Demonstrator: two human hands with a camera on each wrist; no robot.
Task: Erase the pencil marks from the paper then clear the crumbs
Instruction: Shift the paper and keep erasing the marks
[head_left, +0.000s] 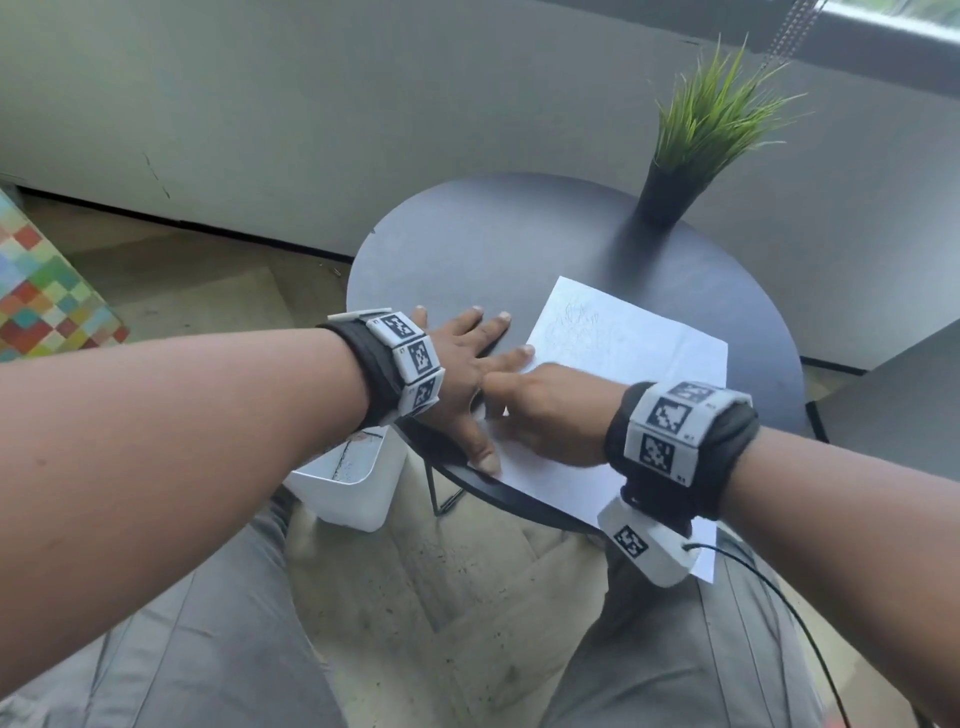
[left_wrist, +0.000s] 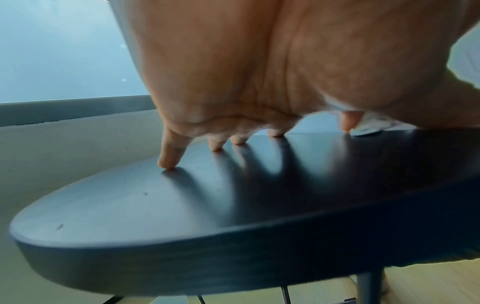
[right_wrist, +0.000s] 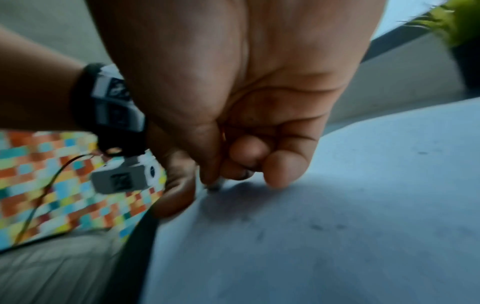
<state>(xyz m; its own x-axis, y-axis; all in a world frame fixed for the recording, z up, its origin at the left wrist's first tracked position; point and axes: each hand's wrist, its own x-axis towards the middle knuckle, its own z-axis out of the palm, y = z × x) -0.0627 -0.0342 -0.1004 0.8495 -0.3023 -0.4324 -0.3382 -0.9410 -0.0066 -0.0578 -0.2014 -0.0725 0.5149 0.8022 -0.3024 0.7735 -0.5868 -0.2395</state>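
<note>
- Here, a sheet of paper (head_left: 613, 374) lies on a round dark table (head_left: 519, 244), its near corner hanging past the table's front edge
- Faint pencil marks (head_left: 582, 325) show on the far part of the paper, grey scribbles that are too light to read
- The left hand (head_left: 462, 364) lies spread on the table, fingers straight and apart, just beside the paper's left edge; its thumb reaches onto the near left part of the sheet
- In the left wrist view the fingertips (left_wrist: 166, 164) of that hand touch the dark tabletop, each with a shadow under it
- The right hand (head_left: 550, 410) rests on the paper with its fingers curled in, close against the left hand
- In the right wrist view the right hand's fingers (right_wrist: 283, 170) and thumb pinch something small (right_wrist: 215, 186) whose tip touches the paper; it is too blurred to tell what it is
- Small dark specks (right_wrist: 317, 226) lie scattered on the paper near that hand; whether they are crumbs or marks I cannot tell
- Both wrists carry black bands with white marker blocks, and a thin cable runs from the right one
- A potted plant (head_left: 691, 150) with green grass-like leaves stands at the far right of the table, well apart from the paper
- A white bin (head_left: 343, 488) sits on the floor below the table's left edge, under the left wrist
- A multicoloured checked thing (head_left: 47, 291) shows at the far left
</note>
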